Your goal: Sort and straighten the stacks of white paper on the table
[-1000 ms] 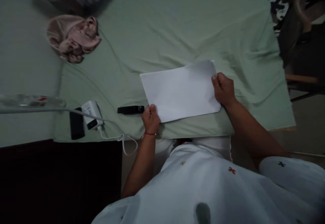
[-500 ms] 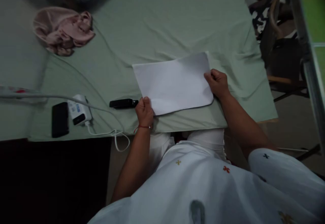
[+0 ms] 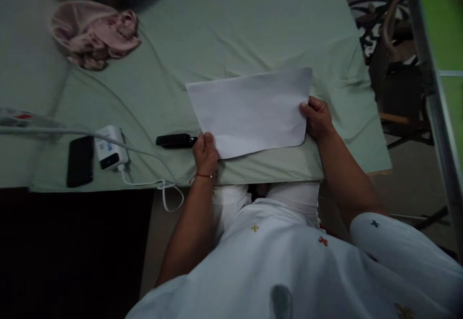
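So there's a bed [image 3: 224, 29] with a pale green sheet, kinda wrinkled, and everything sits on that. The white sheet of paper [image 3: 249, 109] lies close to the bed's near edge, right in front of the person, and it's the biggest thing on there. Left hand [image 3: 205, 154] has its grip clamped on the paper's near left corner, thumb on top. Right hand [image 3: 318, 118] is pinching the paper's right edge, fingers closed on it too. There's a thin red thread on the left wrist.

Way off from the paper, toward the bed's far left corner, is a bunched-up pink cloth [image 3: 94, 33]. Left of the paper, near the bed's front edge, a white charger block [image 3: 110, 147] with a white cable [image 3: 159, 184] dangling over the edge, and a black phone [image 3: 79, 160] just beside the charger. Smallest bit: a slim black gadget [image 3: 176, 140] lying just left of the paper, almost touching the left hand. Can't tell what it is, too dark.
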A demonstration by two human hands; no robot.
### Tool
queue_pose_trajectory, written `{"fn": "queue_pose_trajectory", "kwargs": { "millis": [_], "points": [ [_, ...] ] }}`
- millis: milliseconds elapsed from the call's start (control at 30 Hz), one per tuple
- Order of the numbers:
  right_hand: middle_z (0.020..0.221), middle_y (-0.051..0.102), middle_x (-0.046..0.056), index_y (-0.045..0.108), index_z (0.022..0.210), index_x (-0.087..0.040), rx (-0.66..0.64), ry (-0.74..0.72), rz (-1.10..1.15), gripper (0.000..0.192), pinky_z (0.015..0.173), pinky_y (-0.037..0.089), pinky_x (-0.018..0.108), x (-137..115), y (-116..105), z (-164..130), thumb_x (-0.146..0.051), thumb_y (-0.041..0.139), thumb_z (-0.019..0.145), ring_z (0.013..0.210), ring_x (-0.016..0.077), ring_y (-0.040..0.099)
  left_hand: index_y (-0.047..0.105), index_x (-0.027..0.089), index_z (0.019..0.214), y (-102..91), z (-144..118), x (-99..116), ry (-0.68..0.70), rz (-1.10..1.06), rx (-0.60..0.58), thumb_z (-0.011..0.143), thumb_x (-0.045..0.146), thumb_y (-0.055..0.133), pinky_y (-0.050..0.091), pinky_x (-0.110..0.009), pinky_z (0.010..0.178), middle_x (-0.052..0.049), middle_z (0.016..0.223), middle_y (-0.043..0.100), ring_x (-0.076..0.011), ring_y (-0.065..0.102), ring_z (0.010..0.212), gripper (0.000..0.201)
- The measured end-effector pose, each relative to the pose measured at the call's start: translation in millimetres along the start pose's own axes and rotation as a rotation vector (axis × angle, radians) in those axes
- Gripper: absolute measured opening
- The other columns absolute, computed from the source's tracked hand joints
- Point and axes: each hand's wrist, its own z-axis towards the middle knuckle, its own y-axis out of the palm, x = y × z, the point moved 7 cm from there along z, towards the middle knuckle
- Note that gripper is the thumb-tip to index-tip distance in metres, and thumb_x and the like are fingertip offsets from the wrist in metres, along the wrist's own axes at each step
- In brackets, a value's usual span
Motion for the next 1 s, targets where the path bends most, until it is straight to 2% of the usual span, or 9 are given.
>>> {"fn": "queue_pose_trajectory", "kwargs": {
  "millis": [100, 300, 467, 633, 1000],
  "points": [
    [0.083, 0.066, 0.004, 0.069, 0.090, -0.025, -0.108, 0.039, 0.051, 0.060, 0.064, 0.052, 0.035, 0, 6, -3, -0.080, 0.075, 0.069, 0.077, 0.0222, 0.064, 0.048, 0.021, 0.067, 0.1, 0, 2, 0.020, 0.021, -0.009, 0.088, 0.081, 0.051, 0.033, -0.028, 0.064, 0.003, 0.067, 0.039, -0.0146, 0.037, 0.067, 0.063],
    [0.076, 0.066, 0.004, 0.069, 0.080, -0.020, -0.262, 0.138, 0.019, 0.048, 0.055, 0.047, 0.030, 8, 17, -7, -0.064, 0.085, 0.067, 0.067, 0.0187, 0.060, 0.051, 0.021, 0.068, 1.7, -1, 4, -0.001, 0.025, -0.017, 0.087, 0.082, 0.051, 0.034, -0.029, 0.064, 0.002, 0.068, 0.040, -0.0152, 0.038, 0.068, 0.064],
    [0.076, 0.066, 0.003, 0.068, 0.079, -0.021, -0.258, 0.147, 0.015, 0.040, 0.056, 0.048, 0.031, 9, 19, -8, -0.057, 0.083, 0.071, 0.067, 0.0185, 0.059, 0.051, 0.021, 0.068, 1.0, 0, 2, 0.001, 0.037, -0.004, 0.086, 0.083, 0.050, 0.035, -0.028, 0.063, 0.002, 0.068, 0.042, -0.0148, 0.040, 0.068, 0.064],
    [0.075, 0.066, 0.003, 0.068, 0.081, -0.021, -0.241, 0.149, 0.007, 0.038, 0.055, 0.047, 0.030, 8, 20, -8, -0.056, 0.081, 0.073, 0.065, 0.0180, 0.059, 0.045, 0.021, 0.066, 0.7, 2, -2, 0.028, 0.072, -0.015, 0.089, 0.081, 0.049, 0.031, -0.028, 0.061, 0.004, 0.065, 0.038, -0.0133, 0.036, 0.064, 0.064],
    [0.073, 0.066, 0.002, 0.071, 0.084, -0.019, -0.246, 0.094, 0.074, 0.032, 0.051, 0.047, 0.026, 12, 21, -4, -0.047, 0.082, 0.076, 0.062, 0.0148, 0.056, 0.042, 0.022, 0.066, 3.8, 2, 7, 0.039, 0.084, -0.043, 0.087, 0.084, 0.046, 0.030, -0.029, 0.061, 0.004, 0.065, 0.037, -0.0130, 0.034, 0.065, 0.066]
  ]
}}
